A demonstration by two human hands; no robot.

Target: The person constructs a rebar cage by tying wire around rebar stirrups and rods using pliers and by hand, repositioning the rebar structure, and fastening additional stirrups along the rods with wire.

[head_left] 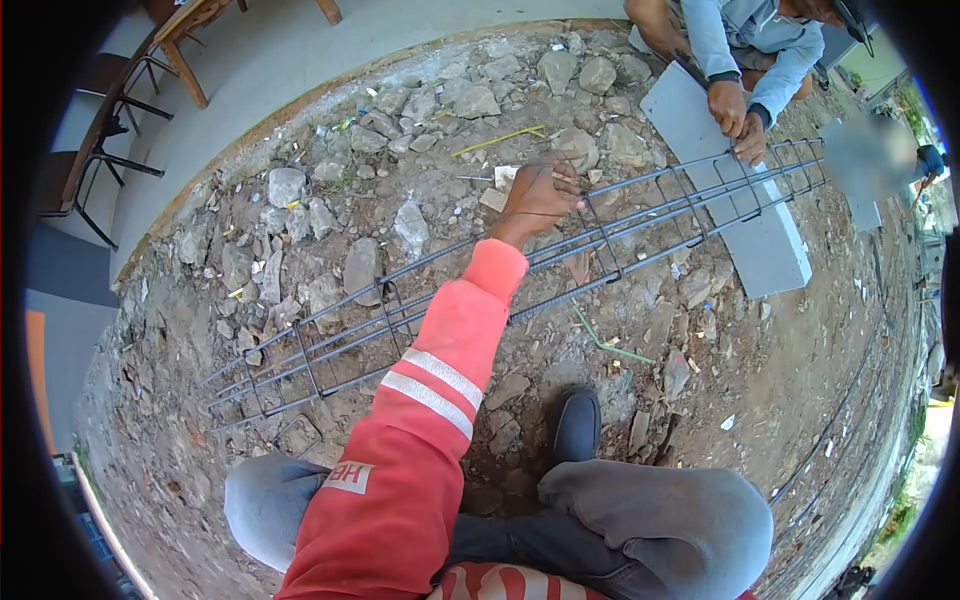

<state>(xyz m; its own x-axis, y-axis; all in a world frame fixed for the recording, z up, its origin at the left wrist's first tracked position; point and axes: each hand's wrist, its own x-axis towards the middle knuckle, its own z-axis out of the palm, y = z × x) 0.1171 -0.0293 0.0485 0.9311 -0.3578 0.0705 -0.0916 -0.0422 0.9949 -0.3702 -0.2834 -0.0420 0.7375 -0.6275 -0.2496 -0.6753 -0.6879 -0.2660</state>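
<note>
A long steel rebar cage, made of parallel bars with square stirrups, lies slantwise across the rubble. My left hand, in a red sleeve with pale stripes, is at the cage's upper bar near a stirrup. Its fingers are curled together around a thin dark tie wire, whose strands stick out beside the hand; the fingertips are partly hidden. My right hand does not appear. Farther along the cage, a co-worker's two hands are at the bars above a grey board.
Broken stones and dirt surround the cage. My dark shoe stands near its lower side. A green strip and a yellow strip lie on the ground. Chairs and a wooden table stand on the paved floor at upper left.
</note>
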